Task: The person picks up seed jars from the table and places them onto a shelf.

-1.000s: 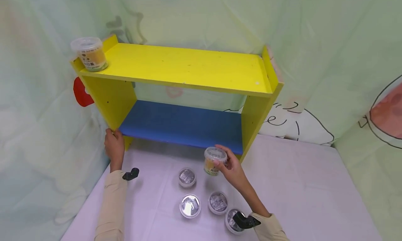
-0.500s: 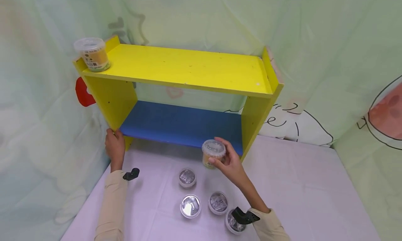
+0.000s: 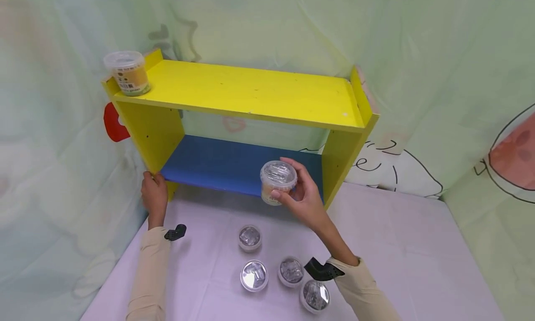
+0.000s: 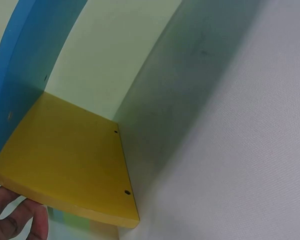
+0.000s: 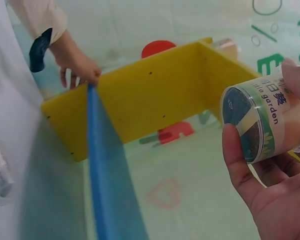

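Observation:
My right hand (image 3: 308,201) holds a small clear plastic tub (image 3: 274,195) with a lid, in front of the blue lower board (image 3: 221,163) of a yellow shelf (image 3: 251,91). In the right wrist view the tub (image 5: 272,112) shows a printed "little garden" label and dark contents at its base. At the front edge of the shelf's left side panel (image 4: 65,160), my left hand (image 3: 153,196) grips with curled fingers, beside the blue board's corner. A similar tub (image 3: 130,77) stands upright at the left end of the yellow top board.
On the white-covered table (image 3: 401,246) several more lidded tubs stand in front of the shelf, among them one tub (image 3: 250,237) nearest it and another tub (image 3: 315,295) by my right forearm. Printed cloth (image 3: 267,28) hangs behind and at both sides.
My right hand has lifted the tub from just below the blue board's front edge up before the board, slightly leftward. My left hand stays at the side panel.

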Available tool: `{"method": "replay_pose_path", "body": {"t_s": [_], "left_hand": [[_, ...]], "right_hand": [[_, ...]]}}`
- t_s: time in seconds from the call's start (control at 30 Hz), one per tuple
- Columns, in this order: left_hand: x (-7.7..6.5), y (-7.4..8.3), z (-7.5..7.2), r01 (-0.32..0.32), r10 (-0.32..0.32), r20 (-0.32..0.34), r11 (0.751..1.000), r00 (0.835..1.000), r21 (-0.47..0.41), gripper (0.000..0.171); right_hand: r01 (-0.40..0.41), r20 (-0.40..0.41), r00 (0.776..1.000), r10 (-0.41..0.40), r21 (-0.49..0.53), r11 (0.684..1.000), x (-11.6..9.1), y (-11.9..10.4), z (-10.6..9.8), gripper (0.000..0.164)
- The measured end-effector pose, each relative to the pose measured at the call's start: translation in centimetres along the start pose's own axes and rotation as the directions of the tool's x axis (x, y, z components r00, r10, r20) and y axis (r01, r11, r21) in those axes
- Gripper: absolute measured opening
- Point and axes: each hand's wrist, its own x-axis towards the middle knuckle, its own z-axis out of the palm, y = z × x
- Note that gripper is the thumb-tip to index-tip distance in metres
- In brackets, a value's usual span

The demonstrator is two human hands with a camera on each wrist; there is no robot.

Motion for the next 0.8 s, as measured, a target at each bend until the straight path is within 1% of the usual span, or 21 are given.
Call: {"method": "replay_pose_path", "body": {"t_s": [0.1, 0.27, 0.43, 0.53, 0.6, 0.67, 0.73, 0.8], "left_hand": [[0.1, 0.1, 0.0, -0.004, 0.004, -0.003, 1.0, 1.0, 0.005, 0.047], [0.0, 0.4, -0.2, -0.007, 0.007, -0.002, 1.0, 1.0, 0.014, 0.047], [-0.1, 0.4, -0.2, -0.016, 0.016, -0.008, 1.0, 1.0, 0.016, 0.047], [0.0, 0.3, -0.1, -0.021, 0.021, -0.009, 1.0, 1.0, 0.014, 0.047], [-0.1, 0.2, -0.1, -0.028, 0.028, -0.008, 1.0, 1.0, 0.01, 0.047], [-0.1, 0.2, -0.1, -0.03, 0.031, -0.006, 0.999, 1.0, 0.01, 0.046], [-0.2, 0.2, -0.2, -0.031, 0.032, -0.011, 0.999, 0.999, 0.01, 0.045], [-0.1, 0.1, -0.2, -0.027, 0.028, -0.014, 1.0, 1.0, 0.011, 0.045]], "right_hand": [[0.073, 0.003, 0.997, -0.073, -0.032, 0.997, 1.4, -1.4, 0.1, 0.071], [0.191, -0.002, 0.981, -0.192, -0.081, 0.978, 3.7, -4.1, 0.4, 0.084], [0.254, -0.025, 0.965, -0.262, -0.176, 0.951, 6.2, -6.6, 0.8, 0.091], [0.287, -0.038, 0.952, -0.305, -0.246, 0.926, 7.8, -7.7, 1.0, 0.093], [0.305, -0.045, 0.943, -0.33, -0.275, 0.912, 8.9, -8.3, 1.0, 0.091], [0.32, -0.051, 0.936, -0.347, -0.287, 0.903, 9.9, -8.7, 1.0, 0.082], [0.313, -0.059, 0.937, -0.343, -0.293, 0.903, 10.8, -9.0, 1.0, 0.071], [0.285, -0.072, 0.945, -0.32, -0.301, 0.91, 11.7, -9.3, 1.0, 0.063]]}}
